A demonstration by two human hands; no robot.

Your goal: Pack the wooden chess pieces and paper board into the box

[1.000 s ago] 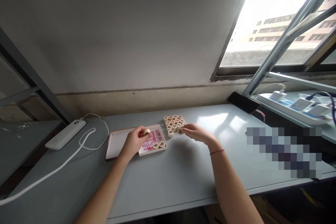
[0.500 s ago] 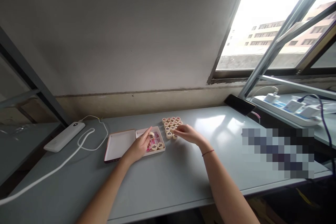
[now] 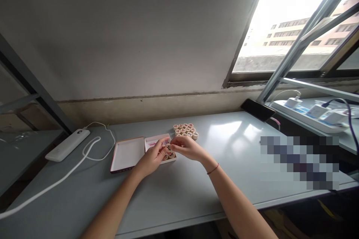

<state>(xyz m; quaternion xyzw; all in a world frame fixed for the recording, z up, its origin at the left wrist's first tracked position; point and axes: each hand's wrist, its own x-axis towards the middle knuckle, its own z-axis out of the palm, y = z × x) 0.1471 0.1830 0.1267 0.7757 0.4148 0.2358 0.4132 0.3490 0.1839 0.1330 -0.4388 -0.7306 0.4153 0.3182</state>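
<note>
Disc, round and pale with black marking [image 3: 168, 147], between fingertips of left hand [image 3: 153, 158] and right hand [image 3: 189, 148], over shallow white box [image 3: 153, 139].
Both hands have fingers closed on it; can't tell which carries it. Its character is too small to read. Same for the cluster of pale round discs [image 3: 185, 130] just beyond right hand: red characters at the far side, black nearer, front edge hidden by that hand. Box floor carries pink-red line print, partly covered by left hand; black-marked discs [image 3: 171, 155] show under the fingers, partly blocked. White-lined tray-like lid, dark red edge [image 3: 127, 153], beside box, left of left hand. Smooth grey-blue desk [image 3: 174, 201] underneath; grey wall [image 3: 134, 44] ahead of hands, bright window [image 3: 260, 52] up right. Pixelated patch [image 3: 300, 162] obscures desk right of right hand.
</note>
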